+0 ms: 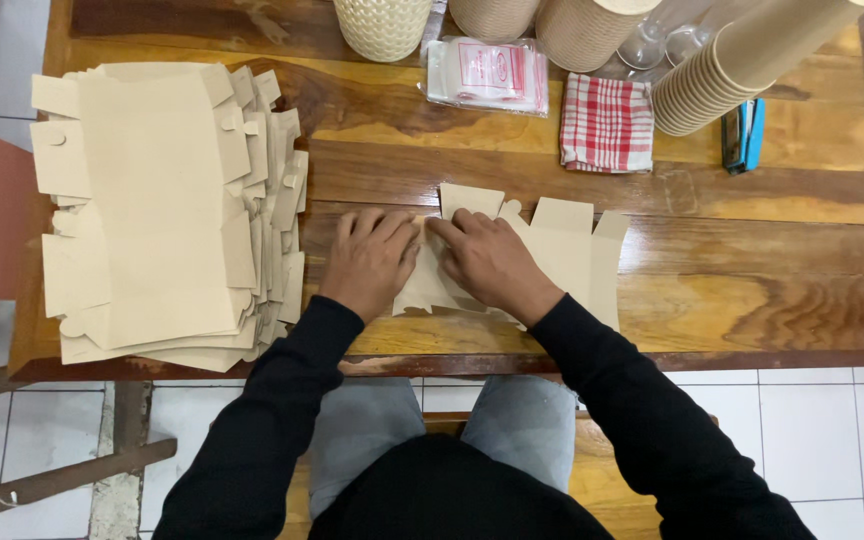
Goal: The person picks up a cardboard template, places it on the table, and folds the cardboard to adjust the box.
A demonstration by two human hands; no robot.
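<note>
A flat tan cardboard box blank [564, 247] lies on the wooden table [752, 290] in front of me. My left hand [370, 262] presses down on its left part with fingers curled. My right hand [492, 262] presses beside it, fingers pointing left onto a folded flap. Both hands hide the middle of the blank; its right panels and top flaps stick out. To the left lies a tall stack of the same flat blanks [167, 205].
Along the far edge stand a cream woven cup [382, 25], stacks of paper cups [732, 65], a clear plastic packet [487, 75], a red-checked cloth [607, 122] and a blue stapler [744, 135]. White floor tiles lie beyond the near edge.
</note>
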